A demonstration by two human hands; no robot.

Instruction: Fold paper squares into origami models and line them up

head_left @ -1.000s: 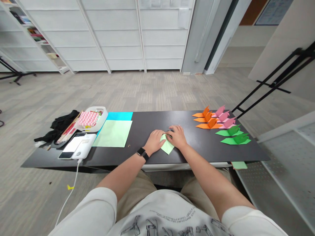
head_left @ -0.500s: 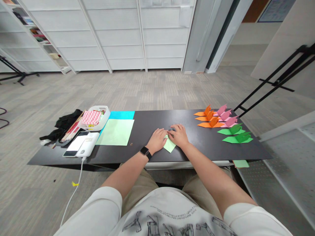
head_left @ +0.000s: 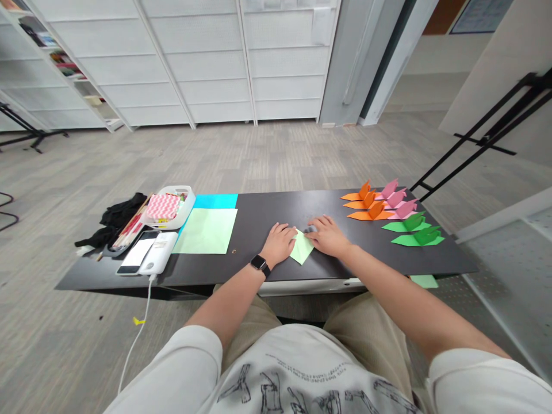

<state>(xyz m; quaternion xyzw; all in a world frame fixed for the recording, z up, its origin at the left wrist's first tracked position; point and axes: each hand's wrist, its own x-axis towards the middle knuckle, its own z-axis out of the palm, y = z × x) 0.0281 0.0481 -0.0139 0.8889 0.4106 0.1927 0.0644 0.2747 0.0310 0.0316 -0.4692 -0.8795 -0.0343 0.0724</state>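
Observation:
A small light-green paper [head_left: 302, 248], folded to a diamond shape with its point toward me, lies flat on the dark table between my hands. My left hand [head_left: 279, 244] rests palm down at the paper's left edge, fingers stretched out and lying flat. On the other side, my right hand [head_left: 328, 236] has its fingers bent around a small grey object [head_left: 310, 229] by the paper's upper right corner. What kind of object it is cannot be made out. A black watch [head_left: 259, 263] is on my left wrist.
Orange [head_left: 368, 214], pink [head_left: 403, 211] and green folded paper birds [head_left: 417, 237] stand at the right. Light-green sheets [head_left: 207, 231] lie over blue paper [head_left: 215, 200] at left, beside a white basket [head_left: 188, 201], a phone [head_left: 137, 253] and a cabled white power bank [head_left: 158, 253].
My right hand has moved to the right with the grey object, away from my left hand. More of the green paper's upper part now shows between them. The view has shifted slightly.

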